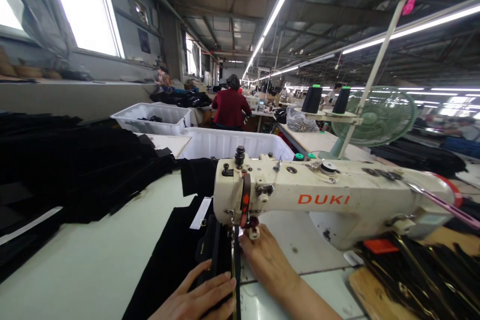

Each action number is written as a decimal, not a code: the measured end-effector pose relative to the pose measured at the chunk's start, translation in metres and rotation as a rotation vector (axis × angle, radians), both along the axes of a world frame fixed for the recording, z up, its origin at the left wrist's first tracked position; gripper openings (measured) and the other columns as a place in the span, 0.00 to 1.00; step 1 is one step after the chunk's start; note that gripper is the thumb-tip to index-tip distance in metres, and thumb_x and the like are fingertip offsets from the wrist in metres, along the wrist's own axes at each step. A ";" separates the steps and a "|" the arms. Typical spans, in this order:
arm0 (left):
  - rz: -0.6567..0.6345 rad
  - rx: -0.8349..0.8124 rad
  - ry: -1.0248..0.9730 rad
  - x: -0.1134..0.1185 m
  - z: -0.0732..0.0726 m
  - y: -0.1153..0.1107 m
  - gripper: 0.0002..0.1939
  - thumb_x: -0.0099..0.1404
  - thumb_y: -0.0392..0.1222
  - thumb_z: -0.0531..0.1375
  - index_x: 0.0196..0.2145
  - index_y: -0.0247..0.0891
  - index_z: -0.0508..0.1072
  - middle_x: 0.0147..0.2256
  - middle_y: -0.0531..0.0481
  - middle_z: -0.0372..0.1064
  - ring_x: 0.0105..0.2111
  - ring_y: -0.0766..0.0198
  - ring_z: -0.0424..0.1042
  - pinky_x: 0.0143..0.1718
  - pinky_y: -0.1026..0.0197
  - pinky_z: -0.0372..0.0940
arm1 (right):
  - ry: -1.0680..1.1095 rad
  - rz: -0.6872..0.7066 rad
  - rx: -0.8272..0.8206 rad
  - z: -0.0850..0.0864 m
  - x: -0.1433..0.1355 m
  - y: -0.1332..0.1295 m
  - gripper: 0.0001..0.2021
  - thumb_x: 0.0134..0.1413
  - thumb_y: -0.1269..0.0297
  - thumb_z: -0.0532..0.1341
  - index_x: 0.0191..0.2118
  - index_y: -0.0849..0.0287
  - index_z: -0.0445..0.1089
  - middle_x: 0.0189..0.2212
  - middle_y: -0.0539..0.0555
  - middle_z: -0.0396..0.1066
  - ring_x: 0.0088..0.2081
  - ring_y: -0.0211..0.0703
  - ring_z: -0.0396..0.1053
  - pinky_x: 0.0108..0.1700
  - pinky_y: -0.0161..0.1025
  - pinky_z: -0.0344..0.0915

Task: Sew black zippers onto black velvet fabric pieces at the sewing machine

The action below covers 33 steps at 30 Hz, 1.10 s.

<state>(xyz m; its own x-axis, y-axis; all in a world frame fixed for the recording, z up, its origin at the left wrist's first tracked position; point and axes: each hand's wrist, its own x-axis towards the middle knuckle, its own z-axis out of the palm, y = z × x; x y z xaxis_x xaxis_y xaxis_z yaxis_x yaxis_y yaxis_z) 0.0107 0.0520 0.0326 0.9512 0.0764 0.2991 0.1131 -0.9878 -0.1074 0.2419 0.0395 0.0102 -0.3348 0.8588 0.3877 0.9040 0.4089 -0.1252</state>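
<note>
Hands: left hand (198, 297) flat, fingers spread, pressing black fabric panel (176, 265) onto pale green table (93, 260); right hand (268, 260) just right, fingers narrowed at the presser foot of cream metal sewing machine (330, 200). Panel lies under the needle, mostly near side, seam seemingly early. Far left: heaped black pieces (82, 170). Far centre: white plastic bin (225, 142).

Black fabric (176, 260) lies flat on the bench (pale, glossy) (93, 260), one folded edge under the sewing machine's (330, 200) needle.
</note>
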 end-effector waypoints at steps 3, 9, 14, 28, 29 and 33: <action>-0.016 -0.012 -0.008 -0.001 -0.013 0.001 0.15 0.77 0.40 0.53 0.58 0.37 0.68 0.59 0.48 0.67 0.60 0.62 0.63 0.68 0.56 0.38 | -0.023 -0.060 0.029 -0.009 -0.007 -0.001 0.18 0.55 0.83 0.58 0.50 0.63 0.69 0.46 0.62 0.71 0.47 0.55 0.66 0.53 0.53 0.63; 0.010 -0.149 -0.126 0.000 -0.043 0.004 0.16 0.75 0.37 0.54 0.59 0.41 0.65 0.58 0.47 0.67 0.61 0.60 0.63 0.68 0.50 0.36 | 0.032 -0.284 0.022 -0.010 -0.017 0.006 0.08 0.60 0.75 0.57 0.42 0.61 0.71 0.42 0.61 0.70 0.46 0.57 0.65 0.50 0.53 0.63; 0.008 -0.252 -0.089 0.000 -0.004 -0.010 0.29 0.65 0.40 0.63 0.62 0.43 0.64 0.58 0.46 0.67 0.58 0.52 0.66 0.65 0.46 0.50 | 0.010 -0.310 -0.008 -0.009 -0.022 0.007 0.09 0.61 0.74 0.57 0.44 0.60 0.71 0.45 0.62 0.70 0.49 0.58 0.64 0.50 0.54 0.61; 0.144 -0.362 0.090 -0.004 0.026 -0.023 0.32 0.64 0.59 0.65 0.60 0.42 0.68 0.60 0.44 0.64 0.61 0.46 0.62 0.63 0.40 0.54 | 0.002 -0.357 -0.053 0.001 -0.024 0.006 0.12 0.62 0.76 0.55 0.47 0.61 0.71 0.44 0.64 0.69 0.48 0.58 0.63 0.48 0.53 0.60; 0.134 -0.379 0.098 -0.004 0.025 -0.022 0.32 0.64 0.59 0.65 0.61 0.43 0.68 0.61 0.45 0.64 0.61 0.47 0.62 0.64 0.40 0.52 | 0.007 -0.358 -0.051 0.001 -0.023 0.007 0.12 0.63 0.75 0.54 0.47 0.60 0.71 0.44 0.63 0.69 0.49 0.58 0.63 0.48 0.53 0.60; 0.117 -0.384 0.077 -0.004 0.022 -0.021 0.33 0.65 0.60 0.64 0.62 0.44 0.66 0.62 0.45 0.62 0.62 0.50 0.61 0.66 0.43 0.49 | 0.013 -0.336 -0.041 0.001 -0.022 0.007 0.10 0.65 0.73 0.55 0.46 0.58 0.71 0.46 0.62 0.69 0.50 0.56 0.62 0.49 0.52 0.59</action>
<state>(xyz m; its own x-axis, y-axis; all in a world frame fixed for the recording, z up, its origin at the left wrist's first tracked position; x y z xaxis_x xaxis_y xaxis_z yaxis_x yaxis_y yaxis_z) 0.0068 0.0307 0.0546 0.9478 0.2780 0.1561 0.2335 -0.9386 0.2541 0.2200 0.0461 0.0115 -0.0253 0.9352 0.3532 0.9855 0.0826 -0.1481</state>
